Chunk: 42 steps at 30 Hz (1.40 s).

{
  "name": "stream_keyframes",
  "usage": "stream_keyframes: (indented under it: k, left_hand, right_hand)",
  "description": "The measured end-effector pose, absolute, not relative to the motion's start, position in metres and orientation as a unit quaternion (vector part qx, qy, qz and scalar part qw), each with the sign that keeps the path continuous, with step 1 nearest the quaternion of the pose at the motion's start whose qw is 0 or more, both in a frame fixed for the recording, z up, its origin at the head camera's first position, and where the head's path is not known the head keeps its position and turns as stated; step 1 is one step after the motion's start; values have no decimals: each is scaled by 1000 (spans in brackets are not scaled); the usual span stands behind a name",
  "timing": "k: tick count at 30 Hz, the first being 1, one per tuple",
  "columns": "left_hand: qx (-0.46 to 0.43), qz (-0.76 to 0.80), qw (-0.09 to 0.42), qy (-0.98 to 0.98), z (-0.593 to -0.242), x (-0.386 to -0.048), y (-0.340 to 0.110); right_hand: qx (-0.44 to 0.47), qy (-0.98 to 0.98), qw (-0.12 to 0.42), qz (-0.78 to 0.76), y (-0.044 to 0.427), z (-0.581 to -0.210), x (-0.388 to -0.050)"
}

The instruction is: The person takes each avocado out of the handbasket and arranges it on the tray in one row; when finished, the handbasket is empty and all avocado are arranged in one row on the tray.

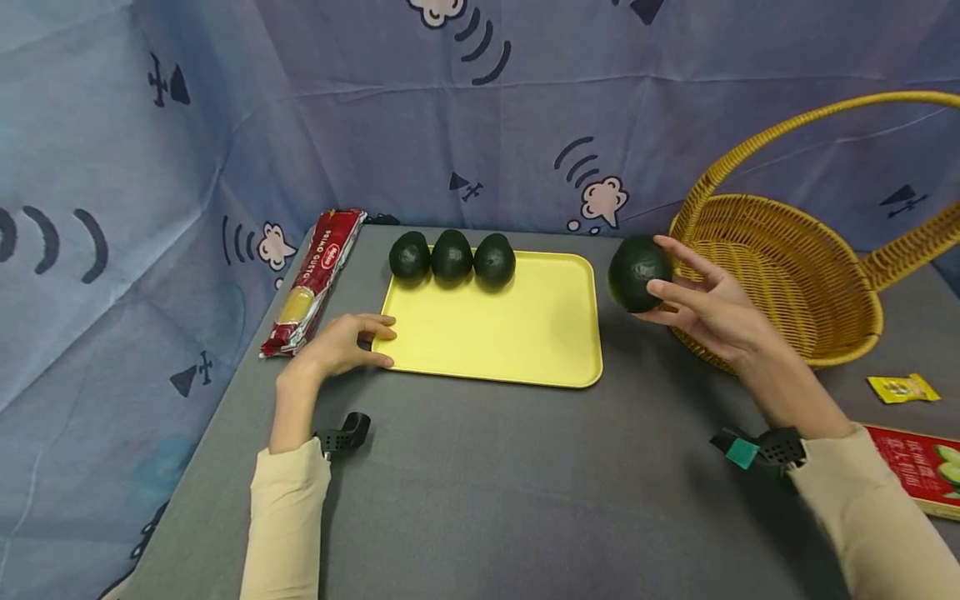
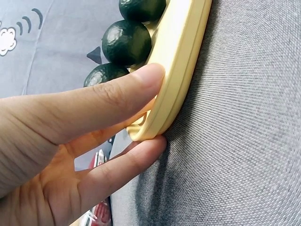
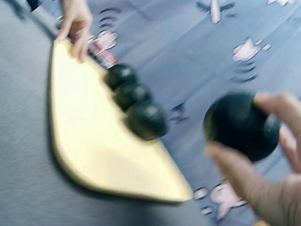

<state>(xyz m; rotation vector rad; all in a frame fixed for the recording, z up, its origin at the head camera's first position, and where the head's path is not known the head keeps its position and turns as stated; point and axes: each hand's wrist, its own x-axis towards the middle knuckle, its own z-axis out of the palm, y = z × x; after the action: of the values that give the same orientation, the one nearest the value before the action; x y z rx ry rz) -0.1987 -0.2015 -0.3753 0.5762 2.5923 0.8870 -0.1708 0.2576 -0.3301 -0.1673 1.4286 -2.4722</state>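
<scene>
A dark green avocado (image 1: 640, 273) is held up between the thumb and fingers of my right hand (image 1: 716, 312), to the right of a yellow tray (image 1: 495, 333). It also shows, blurred, as the held avocado (image 3: 242, 126) in the right wrist view. Three more avocados stand in a row along the tray's back left: a left one (image 1: 409, 257), a middle one (image 1: 452, 257) and a right one (image 1: 494, 261). My left hand (image 1: 345, 343) grips the tray's front left corner; in the left wrist view its thumb (image 2: 148, 77) lies against the rim.
A wicker basket (image 1: 780, 258) with a tall handle stands at the right, just behind my right hand. A red pasta packet (image 1: 318, 279) lies left of the tray. A small yellow packet (image 1: 903, 388) and a red box (image 1: 918, 467) lie at the right. Patterned cloth (image 1: 525, 125) hangs behind.
</scene>
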Motion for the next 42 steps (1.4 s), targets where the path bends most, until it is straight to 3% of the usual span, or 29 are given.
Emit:
stream_keyframes:
  k: [5, 17, 34, 42]
  left_hand:
    - [208, 311, 169, 912, -377, -199, -201]
    - [206, 311, 172, 912, -379, -203, -200]
    - [210, 309, 165, 913, -382, -202, -201]
    - [204, 316, 166, 912, -379, -201, -201]
  right_hand:
    - [-103, 439, 157, -879, 239, -360, -185]
    - [-70, 507, 180, -840, 224, -396, -232]
    - [-29, 635, 145, -758, 197, -409, -262]
    - [-46, 754, 148, -639, 201, -391, -265]
